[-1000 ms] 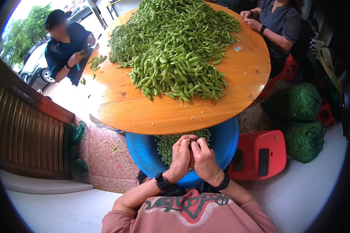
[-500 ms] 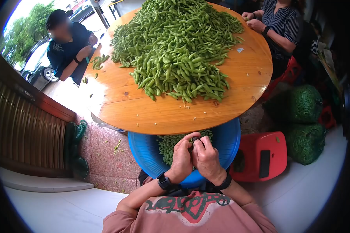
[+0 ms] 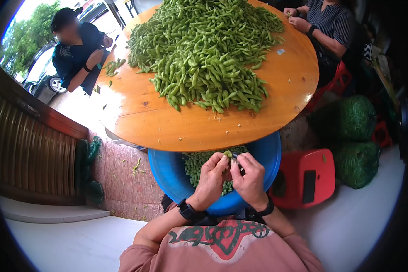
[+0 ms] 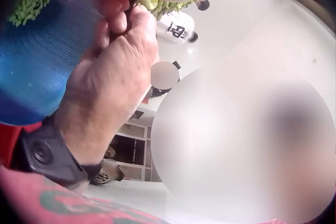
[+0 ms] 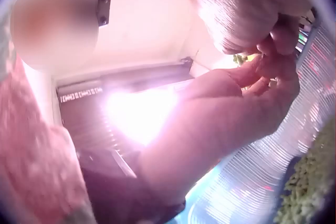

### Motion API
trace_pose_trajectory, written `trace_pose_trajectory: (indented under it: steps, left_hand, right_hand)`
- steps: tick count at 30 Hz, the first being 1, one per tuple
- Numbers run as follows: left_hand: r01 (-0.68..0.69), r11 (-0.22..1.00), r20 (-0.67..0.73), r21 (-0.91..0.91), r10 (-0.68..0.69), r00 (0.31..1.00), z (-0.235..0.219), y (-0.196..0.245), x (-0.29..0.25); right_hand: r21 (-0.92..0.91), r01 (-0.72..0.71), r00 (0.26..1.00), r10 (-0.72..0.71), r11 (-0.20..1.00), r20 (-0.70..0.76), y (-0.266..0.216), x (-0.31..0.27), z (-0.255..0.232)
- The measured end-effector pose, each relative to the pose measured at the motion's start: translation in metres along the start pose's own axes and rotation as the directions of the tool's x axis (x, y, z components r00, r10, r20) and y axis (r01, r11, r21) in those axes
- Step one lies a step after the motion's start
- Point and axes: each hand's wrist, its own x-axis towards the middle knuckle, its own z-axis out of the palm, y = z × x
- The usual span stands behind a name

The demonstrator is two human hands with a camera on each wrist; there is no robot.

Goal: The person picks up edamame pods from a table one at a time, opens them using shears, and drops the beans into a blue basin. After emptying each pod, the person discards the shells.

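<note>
Over the blue basin [image 3: 163, 174], my two hands meet at the fingertips. My left hand [image 3: 207, 181] pinches a green edamame pod [image 3: 228, 154] between thumb and fingers. From the other side my right hand [image 3: 249, 179], its fingers curled, pinches at the same pod. A small dark thing [image 3: 235, 155] shows at the right fingertips; I cannot tell what it is. Shelled green beans [image 3: 196, 168] lie in the basin under the hands. In the left wrist view the right hand partly covers the left fingertips, and the pod is mostly hidden.
A round wooden table [image 3: 145, 124] overhangs the basin and bears a large heap of edamame pods [image 3: 204, 68]. A red stool [image 3: 324, 174] stands at the right, beside full green net bags [image 3: 356, 163]. Two people sit across the table, at left [image 3: 75, 54] and right [image 3: 331, 27].
The hands have spread slightly apart at the fingertips, and the green pod now shows between them. The right hand has turned and shifted a little to the right.
</note>
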Motion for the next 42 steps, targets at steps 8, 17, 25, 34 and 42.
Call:
trace_pose_trajectory:
  steps: [8,17,25,34,42]
  left_hand:
    - [-0.159,0.874,0.01,0.459,0.173,0.985,0.005,-0.004,0.004]
    - [0.076,0.993,0.1,0.086,-0.085,0.991,-0.009,0.012,0.003]
    - [-0.439,0.265,0.504,0.859,-0.283,0.816,0.003,0.086,-0.007]
    - [-0.455,-0.394,0.597,0.798,0.423,0.681,-0.016,0.148,0.108]
    - [-0.378,-0.282,0.454,0.882,0.289,0.843,-0.017,0.141,0.1]
  right_hand:
    - [-0.004,0.019,0.999,-0.019,1.0,-0.045,0.0,0.001,0.004]
    - [0.648,-0.667,0.731,0.491,0.367,0.474,0.011,0.012,-0.02]
    - [0.03,-0.421,0.866,0.392,0.907,0.31,0.022,0.007,-0.152]
    - [-0.466,-0.357,0.901,0.431,0.81,0.059,0.044,-0.014,-0.169]
    - [-0.235,-0.23,0.945,0.275,0.944,0.179,0.013,0.015,-0.123]
